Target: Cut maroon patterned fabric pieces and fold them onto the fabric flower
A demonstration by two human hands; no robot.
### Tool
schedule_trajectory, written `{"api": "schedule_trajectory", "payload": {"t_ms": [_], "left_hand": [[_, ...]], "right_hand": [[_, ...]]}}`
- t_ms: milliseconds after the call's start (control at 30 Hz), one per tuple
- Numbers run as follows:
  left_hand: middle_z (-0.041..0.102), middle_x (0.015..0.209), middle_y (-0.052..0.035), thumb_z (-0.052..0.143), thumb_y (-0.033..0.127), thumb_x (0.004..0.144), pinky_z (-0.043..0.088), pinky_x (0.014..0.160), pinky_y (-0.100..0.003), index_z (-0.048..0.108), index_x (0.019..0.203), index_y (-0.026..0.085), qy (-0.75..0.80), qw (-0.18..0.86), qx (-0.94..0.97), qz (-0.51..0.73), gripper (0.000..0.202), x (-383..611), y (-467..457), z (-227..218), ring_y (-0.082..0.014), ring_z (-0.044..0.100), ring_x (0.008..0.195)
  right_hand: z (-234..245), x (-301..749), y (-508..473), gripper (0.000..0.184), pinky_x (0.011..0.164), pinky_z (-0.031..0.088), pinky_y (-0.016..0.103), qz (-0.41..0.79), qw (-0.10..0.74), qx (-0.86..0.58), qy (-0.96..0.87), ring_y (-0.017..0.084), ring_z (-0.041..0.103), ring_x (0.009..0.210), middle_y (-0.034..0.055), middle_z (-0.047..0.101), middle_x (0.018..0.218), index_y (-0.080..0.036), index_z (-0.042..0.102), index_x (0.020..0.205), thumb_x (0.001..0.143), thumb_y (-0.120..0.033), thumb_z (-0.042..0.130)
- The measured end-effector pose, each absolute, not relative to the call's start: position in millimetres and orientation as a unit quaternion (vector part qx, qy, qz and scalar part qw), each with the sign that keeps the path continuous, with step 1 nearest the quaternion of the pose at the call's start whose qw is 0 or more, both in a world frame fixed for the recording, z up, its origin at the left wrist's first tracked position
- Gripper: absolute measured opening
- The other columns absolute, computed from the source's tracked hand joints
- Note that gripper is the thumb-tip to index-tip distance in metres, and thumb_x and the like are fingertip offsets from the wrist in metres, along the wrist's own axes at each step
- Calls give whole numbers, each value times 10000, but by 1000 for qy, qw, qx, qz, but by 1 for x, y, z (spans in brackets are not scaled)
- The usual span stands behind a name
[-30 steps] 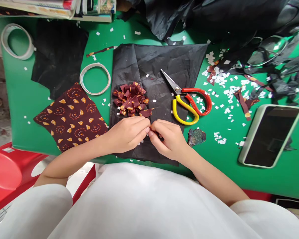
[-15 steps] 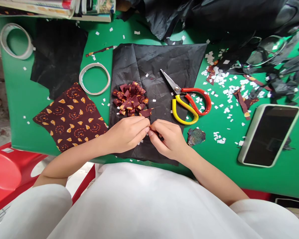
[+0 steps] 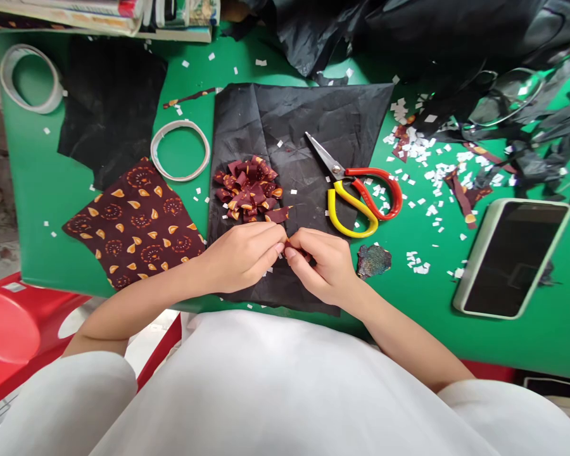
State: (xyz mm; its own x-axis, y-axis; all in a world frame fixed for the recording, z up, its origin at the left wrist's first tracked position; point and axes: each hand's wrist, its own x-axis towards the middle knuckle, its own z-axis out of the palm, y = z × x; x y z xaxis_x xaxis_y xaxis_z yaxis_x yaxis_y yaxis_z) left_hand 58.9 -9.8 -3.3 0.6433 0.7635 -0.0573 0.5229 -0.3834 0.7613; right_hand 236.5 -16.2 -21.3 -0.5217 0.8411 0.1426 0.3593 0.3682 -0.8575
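My left hand and my right hand meet fingertip to fingertip over a black sheet. Both are closed in a pinch on a small maroon fabric piece, mostly hidden by the fingers. Just beyond my left hand lies a pile of folded maroon fabric pieces with orange marks. Scissors with one red and one yellow handle rest beyond my right hand, blades slightly apart. A patterned maroon cloth lies by my left forearm.
Two tape rolls sit on the green table at the left, near another black sheet. White paper bits and scraps are scattered at the right. There a phone lies flat. Books and black material line the back.
My fingertips have shifted very slightly around the small fabric piece. Everything else looks the same.
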Motion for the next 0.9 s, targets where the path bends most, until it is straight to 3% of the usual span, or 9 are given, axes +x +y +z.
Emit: {"api": "schedule_trajectory", "payload": {"t_ms": [233,900], "left_hand": [[509,714,-5,350,172,914,389,650,-210,479,795,149,393,401,813,154,177,58,-10,-3,-100,458,658],[507,702,-1,346,158,904,391,635,-210,468,786,161,391,410,807,169,170,59,-10,-3,-98,462,649]], "right_hand": [[-20,238,-15,194,506,323,209,447,292,-394,-748,77,411,509,-32,466,555,-188,436,662,842,-116,449],[-18,237,-13,204,518,333,218,458,296,-388,-743,83,423,512,-30,475,559,-191,435,660,851,-120,425]]}}
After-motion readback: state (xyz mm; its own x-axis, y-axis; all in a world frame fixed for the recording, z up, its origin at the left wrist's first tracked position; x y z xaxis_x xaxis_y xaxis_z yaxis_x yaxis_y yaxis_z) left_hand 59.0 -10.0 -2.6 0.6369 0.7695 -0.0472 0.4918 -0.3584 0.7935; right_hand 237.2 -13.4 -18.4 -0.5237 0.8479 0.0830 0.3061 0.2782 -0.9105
